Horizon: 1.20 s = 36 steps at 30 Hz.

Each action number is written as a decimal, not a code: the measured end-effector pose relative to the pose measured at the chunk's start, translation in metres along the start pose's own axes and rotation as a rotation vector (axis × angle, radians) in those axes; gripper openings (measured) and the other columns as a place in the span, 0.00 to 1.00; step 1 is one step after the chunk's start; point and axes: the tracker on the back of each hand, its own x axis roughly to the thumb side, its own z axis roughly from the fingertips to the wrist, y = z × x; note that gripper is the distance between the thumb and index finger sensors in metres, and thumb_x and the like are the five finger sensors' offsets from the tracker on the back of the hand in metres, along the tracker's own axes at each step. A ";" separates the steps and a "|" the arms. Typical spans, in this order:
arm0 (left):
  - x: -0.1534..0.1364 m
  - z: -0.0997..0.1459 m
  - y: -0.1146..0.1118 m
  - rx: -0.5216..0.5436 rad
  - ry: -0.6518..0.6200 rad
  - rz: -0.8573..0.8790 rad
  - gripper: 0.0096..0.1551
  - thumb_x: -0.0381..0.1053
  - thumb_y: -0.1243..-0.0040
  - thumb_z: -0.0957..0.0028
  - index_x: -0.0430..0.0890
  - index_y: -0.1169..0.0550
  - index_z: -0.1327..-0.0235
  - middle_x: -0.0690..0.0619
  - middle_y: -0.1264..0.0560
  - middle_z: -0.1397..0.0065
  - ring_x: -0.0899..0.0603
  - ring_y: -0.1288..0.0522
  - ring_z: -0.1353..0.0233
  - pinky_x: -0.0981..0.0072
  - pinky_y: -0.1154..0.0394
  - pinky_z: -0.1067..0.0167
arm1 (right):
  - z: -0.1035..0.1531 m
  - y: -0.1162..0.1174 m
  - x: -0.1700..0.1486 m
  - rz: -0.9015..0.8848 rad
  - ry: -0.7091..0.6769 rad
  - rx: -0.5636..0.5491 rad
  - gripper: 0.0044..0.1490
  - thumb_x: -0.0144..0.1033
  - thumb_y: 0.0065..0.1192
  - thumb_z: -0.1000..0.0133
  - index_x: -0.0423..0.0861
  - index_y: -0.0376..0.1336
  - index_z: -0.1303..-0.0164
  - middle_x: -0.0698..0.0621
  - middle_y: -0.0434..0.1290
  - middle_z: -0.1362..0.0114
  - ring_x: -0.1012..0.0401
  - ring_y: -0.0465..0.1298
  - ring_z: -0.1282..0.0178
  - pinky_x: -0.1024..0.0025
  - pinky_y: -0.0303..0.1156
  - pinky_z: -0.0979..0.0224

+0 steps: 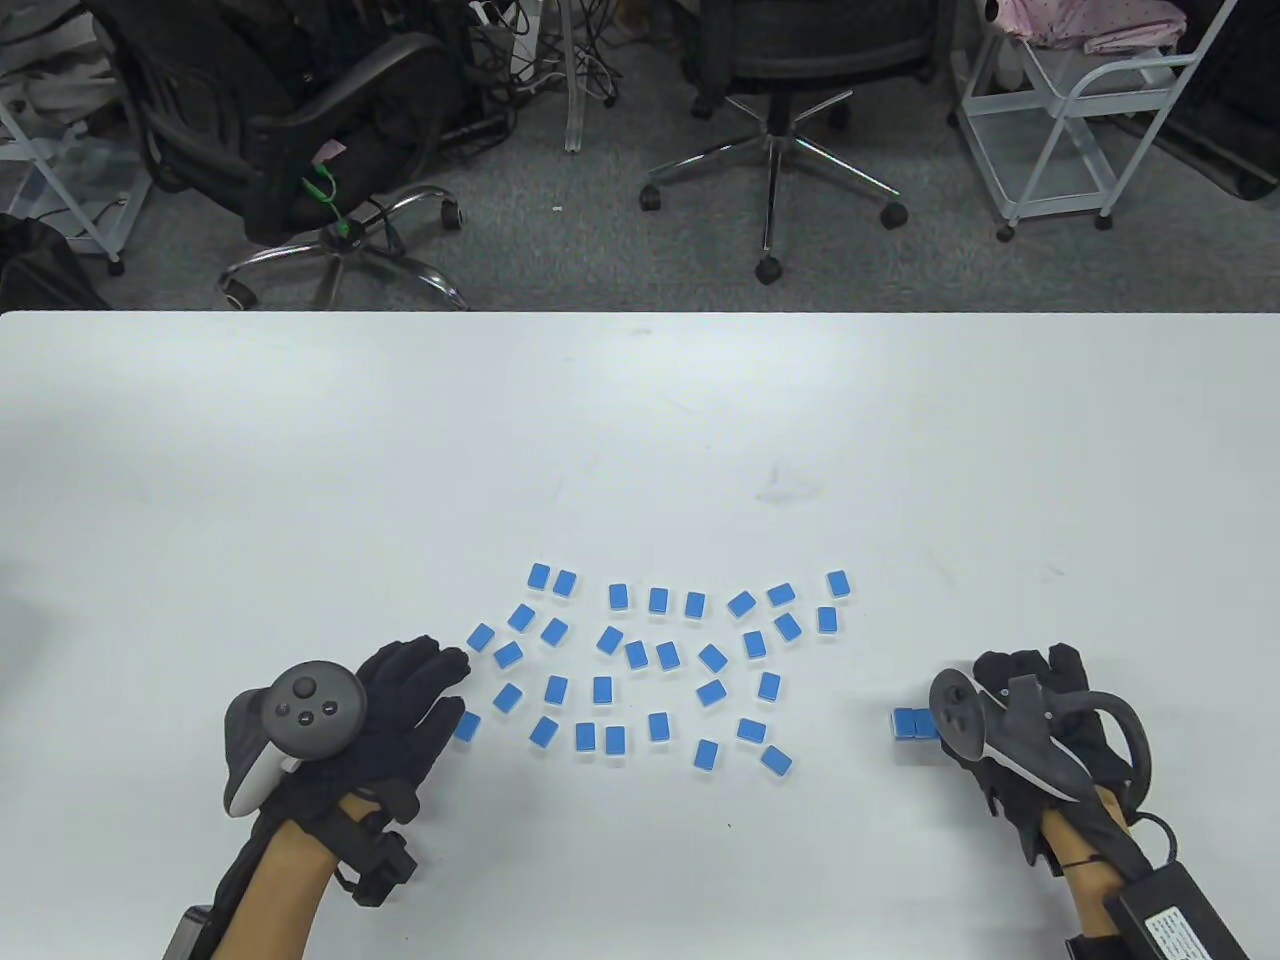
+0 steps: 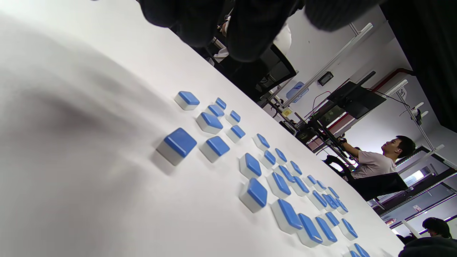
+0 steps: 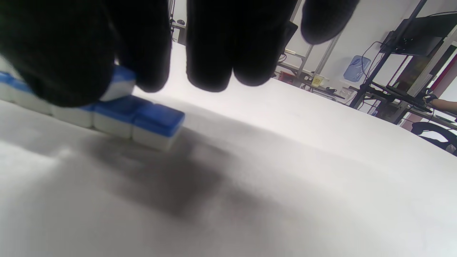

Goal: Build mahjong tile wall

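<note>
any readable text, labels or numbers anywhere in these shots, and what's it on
None can be read.
Black box by the right wrist: a white label with print, too small to read.
Small signs in the room behind, left wrist view: too blurred to read.
Mahjong tiles: plain blue backs up, no markings showing.

behind the white table [image 1: 640,400] is grey carpet floor [image 1: 600,220], two black office chairs [image 1: 300,120] and a white metal cart [image 1: 1080,110].

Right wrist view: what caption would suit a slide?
Black-gloved right hand sets a blue-and-white mahjong tile onto a short tile row.
</note>
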 end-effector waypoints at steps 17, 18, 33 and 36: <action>0.000 0.001 0.001 0.001 0.000 -0.001 0.38 0.68 0.56 0.46 0.56 0.35 0.21 0.49 0.45 0.13 0.36 0.53 0.14 0.30 0.56 0.23 | 0.000 0.003 0.003 -0.036 -0.028 0.001 0.36 0.55 0.74 0.63 0.64 0.68 0.42 0.52 0.72 0.28 0.49 0.70 0.26 0.35 0.55 0.19; 0.000 0.001 0.001 0.002 0.000 -0.001 0.38 0.68 0.56 0.46 0.56 0.35 0.21 0.49 0.45 0.13 0.36 0.52 0.14 0.30 0.56 0.23 | 0.000 0.003 0.003 -0.037 -0.029 0.001 0.36 0.55 0.74 0.63 0.64 0.68 0.42 0.52 0.72 0.28 0.49 0.70 0.26 0.35 0.55 0.19; 0.000 0.001 0.002 0.006 0.000 -0.004 0.38 0.68 0.56 0.46 0.56 0.35 0.21 0.49 0.45 0.13 0.36 0.52 0.14 0.30 0.55 0.23 | 0.003 -0.011 -0.016 -0.212 0.011 -0.025 0.38 0.55 0.70 0.61 0.63 0.65 0.38 0.52 0.72 0.28 0.49 0.70 0.26 0.35 0.55 0.19; 0.001 0.001 0.002 0.010 -0.006 -0.005 0.38 0.67 0.56 0.46 0.56 0.35 0.21 0.49 0.45 0.13 0.36 0.52 0.14 0.30 0.55 0.23 | -0.004 -0.023 -0.013 -0.242 0.023 -0.034 0.36 0.54 0.69 0.59 0.61 0.65 0.38 0.52 0.75 0.31 0.49 0.72 0.28 0.35 0.56 0.20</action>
